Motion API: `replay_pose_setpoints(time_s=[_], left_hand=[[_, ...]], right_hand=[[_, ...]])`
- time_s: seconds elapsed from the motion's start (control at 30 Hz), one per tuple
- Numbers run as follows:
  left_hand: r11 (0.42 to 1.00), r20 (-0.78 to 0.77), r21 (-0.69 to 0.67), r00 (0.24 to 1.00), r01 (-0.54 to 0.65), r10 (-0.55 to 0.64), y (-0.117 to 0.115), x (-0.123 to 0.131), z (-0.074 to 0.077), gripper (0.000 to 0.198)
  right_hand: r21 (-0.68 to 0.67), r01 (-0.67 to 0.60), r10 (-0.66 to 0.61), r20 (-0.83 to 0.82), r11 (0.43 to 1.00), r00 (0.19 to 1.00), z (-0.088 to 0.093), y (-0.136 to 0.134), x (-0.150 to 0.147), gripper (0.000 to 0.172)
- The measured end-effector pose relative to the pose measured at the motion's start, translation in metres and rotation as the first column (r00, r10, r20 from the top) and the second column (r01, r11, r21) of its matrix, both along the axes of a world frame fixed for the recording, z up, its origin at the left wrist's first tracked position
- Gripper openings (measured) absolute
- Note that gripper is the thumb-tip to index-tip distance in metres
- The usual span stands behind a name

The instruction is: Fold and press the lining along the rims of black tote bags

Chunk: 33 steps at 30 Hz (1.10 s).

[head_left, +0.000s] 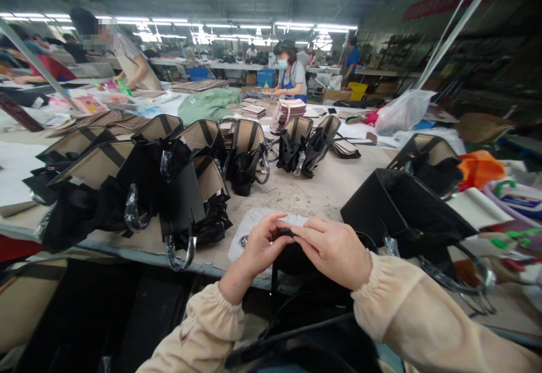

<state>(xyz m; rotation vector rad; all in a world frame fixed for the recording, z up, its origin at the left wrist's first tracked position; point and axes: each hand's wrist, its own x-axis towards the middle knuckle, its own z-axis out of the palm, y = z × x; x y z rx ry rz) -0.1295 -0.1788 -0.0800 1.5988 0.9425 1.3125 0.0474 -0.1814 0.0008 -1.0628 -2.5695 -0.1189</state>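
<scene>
Both hands meet over the near edge of the table, pinching the upper edge of a black bag [292,257]. My left hand [265,243] has its thumb and fingers closed on that edge. My right hand [332,249] presses its fingertips against the same spot from the right, hiding part of it. The bag's lower part hangs down toward my lap, with dark straps around it. Beneath the hands lies a white board [249,220], and a small round metal piece [243,241] rests on it just left of my left hand.
Several black handbags with plastic-wrapped handles, such as this bag [195,198], crowd the table's left side. A large black bag [402,209] stands at the right. Behind are a green cloth [207,105] and stacked pieces [254,109]. A co-worker [292,71] stands across the table.
</scene>
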Motion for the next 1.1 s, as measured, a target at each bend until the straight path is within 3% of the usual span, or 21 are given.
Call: replay_pose_setpoints(time_s=[0.27,0.43,0.63,0.8,1.1], left_hand=[[1.000,0.065,-0.028,0.998,0.006,-0.004,-0.004,0.002,0.002,0.044],[0.996,0.053,-0.027,0.995,-0.080,0.082,-0.007,0.006,0.000,0.040],[0.994,0.091,-0.064,0.992,-0.085,0.090,-0.008,0.006,0.000,0.038],[0.984,0.137,-0.148,0.983,-0.098,0.119,-0.008,0.007,0.004,0.037],[0.959,0.166,-0.239,0.966,-0.154,0.197,-0.010,0.017,0.013,0.030]], right_hand=[[0.110,-0.050,0.044,0.055,0.993,0.998,-0.001,0.000,-0.003,0.018],[0.030,0.012,-0.013,0.034,0.999,0.999,-0.001,-0.001,-0.004,0.020],[-0.112,0.152,-0.148,0.042,0.982,0.988,0.005,-0.002,-0.010,0.023],[-0.148,0.249,-0.246,0.034,0.957,0.969,0.010,-0.004,-0.017,0.021],[-0.170,0.306,-0.307,0.020,0.937,0.951,0.011,-0.003,-0.017,0.019]])
